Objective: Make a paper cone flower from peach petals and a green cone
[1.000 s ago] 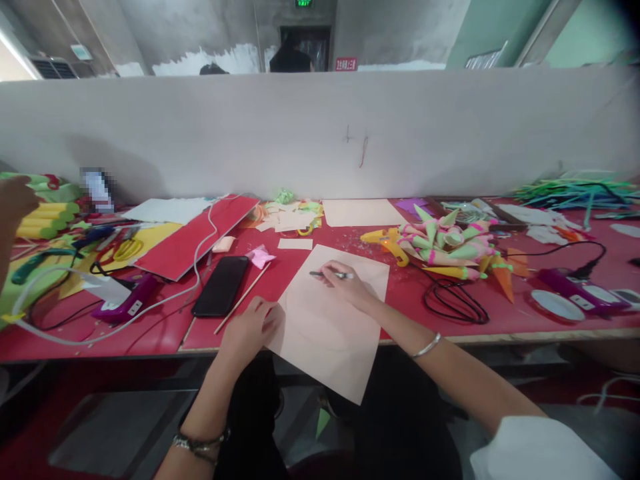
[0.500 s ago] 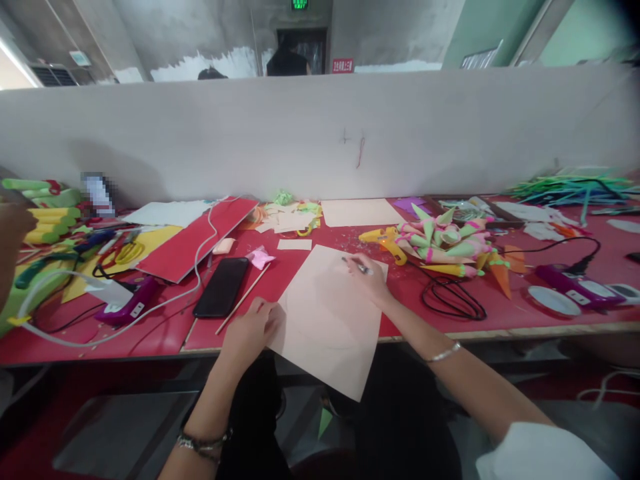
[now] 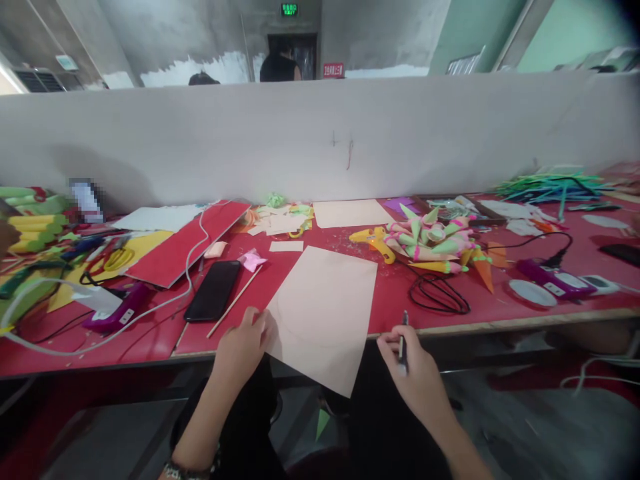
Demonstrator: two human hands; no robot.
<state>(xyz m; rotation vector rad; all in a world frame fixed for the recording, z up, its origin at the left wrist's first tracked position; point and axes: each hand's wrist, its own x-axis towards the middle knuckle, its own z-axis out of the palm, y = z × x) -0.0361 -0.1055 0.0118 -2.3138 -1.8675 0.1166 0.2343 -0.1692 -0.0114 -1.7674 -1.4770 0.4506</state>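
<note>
A large pale sheet of paper [image 3: 323,310] lies on the red table and hangs over its front edge. Faint curved lines show on it. My left hand [image 3: 245,343] grips the sheet's left edge, its fingers curled. Off to the right of the sheet, by the table's front edge, my right hand [image 3: 417,373] is closed around a slim dark pen [image 3: 403,347], which points upward. A black phone [image 3: 213,290] and a thin wooden stick [image 3: 235,301] lie just beyond my left hand.
A yellow glue gun [image 3: 373,240] rests beside a bundle of pink-green paper cones [image 3: 433,237]. Its black cord [image 3: 440,297] coils in front. Purple power strips [image 3: 555,279] sit on both sides. A red board [image 3: 187,243] and a pale card sheet [image 3: 350,213] lie farther back.
My right hand has lifted off the upper right of the sheet with the pen and come down to the right, near the table edge. My left hand stays at the sheet's left edge.
</note>
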